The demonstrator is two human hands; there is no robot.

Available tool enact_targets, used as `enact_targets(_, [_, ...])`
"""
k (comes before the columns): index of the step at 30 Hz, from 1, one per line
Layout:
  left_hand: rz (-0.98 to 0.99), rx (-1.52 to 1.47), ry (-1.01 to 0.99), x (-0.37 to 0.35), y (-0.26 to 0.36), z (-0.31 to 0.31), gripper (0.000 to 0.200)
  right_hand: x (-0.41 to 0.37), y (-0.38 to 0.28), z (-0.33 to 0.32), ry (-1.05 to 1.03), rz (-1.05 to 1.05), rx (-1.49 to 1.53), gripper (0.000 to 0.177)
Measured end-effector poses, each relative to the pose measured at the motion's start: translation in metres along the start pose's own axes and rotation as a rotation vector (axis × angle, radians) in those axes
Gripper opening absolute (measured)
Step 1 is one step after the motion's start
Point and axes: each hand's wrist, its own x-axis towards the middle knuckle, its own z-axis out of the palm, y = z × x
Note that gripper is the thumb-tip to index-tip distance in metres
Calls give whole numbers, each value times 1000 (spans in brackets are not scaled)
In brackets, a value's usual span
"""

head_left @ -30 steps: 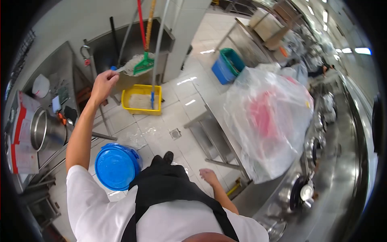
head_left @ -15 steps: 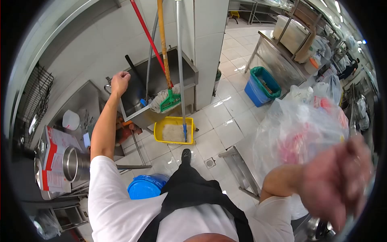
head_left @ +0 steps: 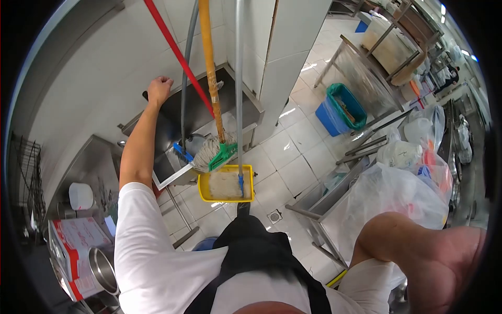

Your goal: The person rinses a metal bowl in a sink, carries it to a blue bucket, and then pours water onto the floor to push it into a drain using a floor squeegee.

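Note:
My left hand [head_left: 159, 90] is over the back left of the steel sink [head_left: 246, 107], with its fingers curled. A dark handle end [head_left: 145, 95] pokes out beside my wrist; whether the fingers touch it is hidden. In the sink and against its edge lean a red pole [head_left: 180, 57], a grey pole [head_left: 187, 78], a mop with a worn yellow handle [head_left: 209, 63] and green clamp [head_left: 224, 156], and a silver pole [head_left: 239, 78]. My right hand [head_left: 455, 261] is close to the camera at the lower right, its fingers out of sight.
A yellow tub [head_left: 226, 199] of murky water stands on the tiled floor before my foot. A blue bin [head_left: 334, 121] is farther right. Plastic bags [head_left: 387, 193] lie on the right-hand steel table. A cardboard box [head_left: 78, 246] and a steel pot [head_left: 104, 269] sit at left.
My left hand has reached farther out, to the black handle's end. My right hand has moved down toward the lower right edge. The view has shifted, bringing the sink nearer.

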Motion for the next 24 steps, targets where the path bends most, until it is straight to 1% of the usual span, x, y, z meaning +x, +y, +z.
enact_targets(2, [39,-40,13,19,5,12,39,-2,2,14,-6,-6,-31,29])
enact_targets(5, [50,-18,9,45,10,29,41,-4,6,27,-6,-10,-64,30])
enact_targets(8, [82,87,-78,66,22,36,41,-3,9,32,-7,-10,-98,31])
enact_targets(11, [106,107,-165,74,36,34,40,0,9,39,-9,-11,-121,33])
enact_targets(14, [205,204,-177,91,32,48,45,0,11,52,13,7,-138,34])
enact_targets(17, [284,97,-129,105,14,67,41,-3,13,67,53,26,-151,36])
enact_targets(20, [315,-54,-197,113,6,75,37,-3,12,79,86,24,-159,38])
enact_targets(23, [350,161,-124,115,-3,73,27,-10,9,88,120,81,-176,39])
enact_targets(24, [277,88,-105,108,0,63,27,-17,13,80,94,80,-145,29])
